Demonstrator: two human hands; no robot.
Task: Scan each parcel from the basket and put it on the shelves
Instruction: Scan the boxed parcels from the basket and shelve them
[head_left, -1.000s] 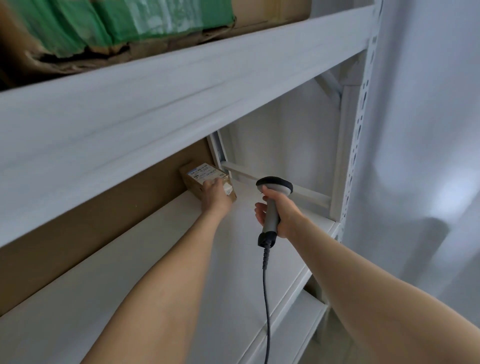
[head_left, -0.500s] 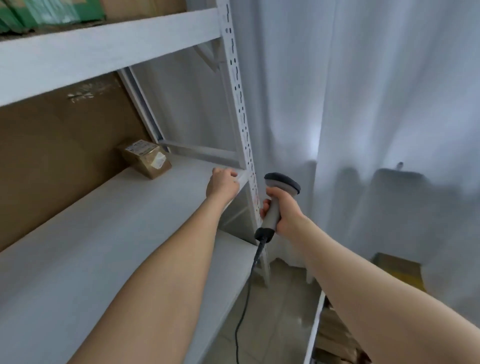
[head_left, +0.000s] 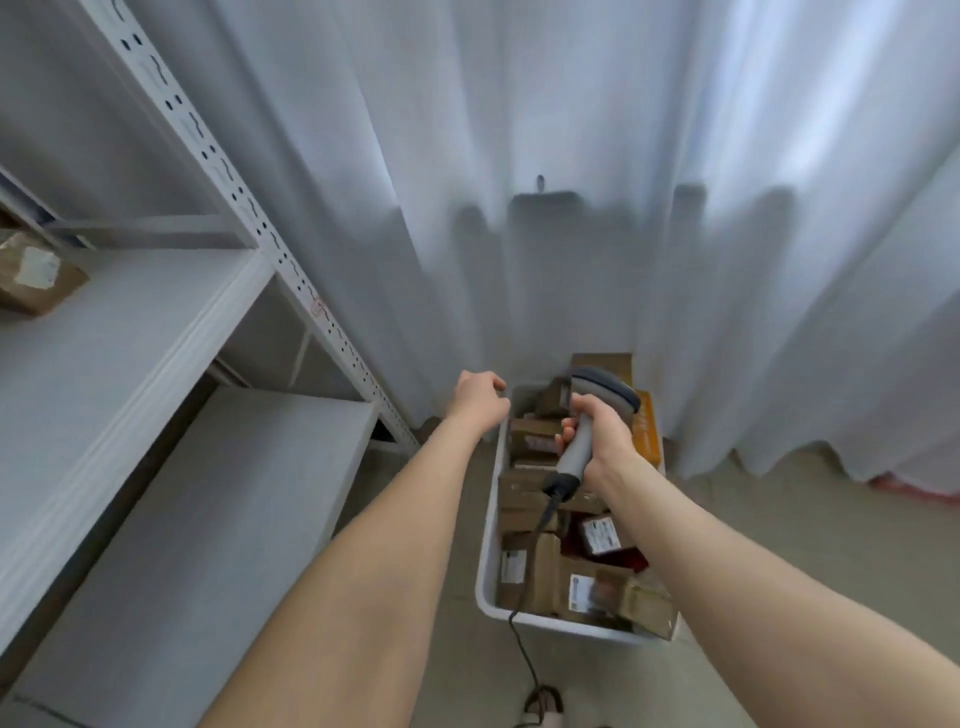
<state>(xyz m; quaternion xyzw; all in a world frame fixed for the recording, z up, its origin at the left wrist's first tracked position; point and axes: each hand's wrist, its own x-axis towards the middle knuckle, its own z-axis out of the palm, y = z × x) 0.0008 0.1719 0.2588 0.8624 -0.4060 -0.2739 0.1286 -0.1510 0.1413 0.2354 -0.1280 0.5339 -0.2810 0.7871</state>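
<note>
A white basket on the floor holds several brown cardboard parcels with white labels. My right hand grips a grey corded scanner above the basket's middle. My left hand hovers over the basket's far left corner, fingers curled, holding nothing. One brown parcel lies on the white shelf at the far left.
A white metal upright with slots runs along the shelf unit's right side. A lower shelf lies beneath. White curtains hang behind the basket. The scanner's cable trails down to the floor.
My left hand let go of the parcel on the shelf and swung right and down toward the basket. The view turned from the shelves to the basket; the scanner stayed in my right hand.
</note>
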